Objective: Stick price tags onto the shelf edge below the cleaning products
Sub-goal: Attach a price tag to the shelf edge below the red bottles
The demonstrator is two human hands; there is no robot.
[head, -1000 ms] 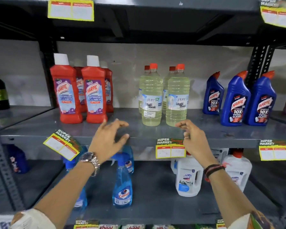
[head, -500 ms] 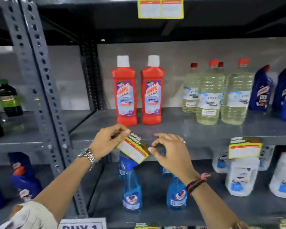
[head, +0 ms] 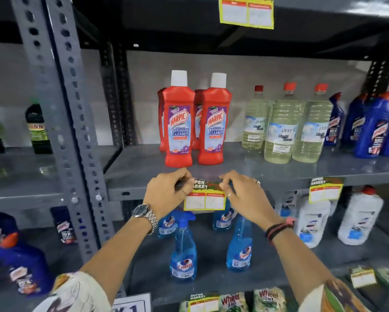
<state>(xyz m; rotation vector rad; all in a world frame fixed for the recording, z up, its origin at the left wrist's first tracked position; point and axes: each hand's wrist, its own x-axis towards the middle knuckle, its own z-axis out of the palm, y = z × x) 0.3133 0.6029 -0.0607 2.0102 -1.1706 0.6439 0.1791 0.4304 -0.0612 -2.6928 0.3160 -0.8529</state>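
Grey metal shelf (head: 245, 167) carrying red Harpic bottles (head: 178, 124), with its front shelf edge (head: 130, 193) just below them. Left hand (head: 166, 194) and right hand (head: 245, 194), fingers pinched closed on the top corners of the price tag (head: 204, 195), hold it level against that edge, directly beneath the bottles.

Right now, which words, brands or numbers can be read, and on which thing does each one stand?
"HARPIC BATHROOM CLEANER 10X": red bottles.
"SUPER MARKET", partly covered: price tag held at the shelf edge by left hand and right hand.
"SUPER MARKET": second tag.
"pure", rest blurred: clear bottles.
"10X": blue bottles.
"Colin": spray bottles.
"Wheel": packets.
Tag price boxes: unreadable.
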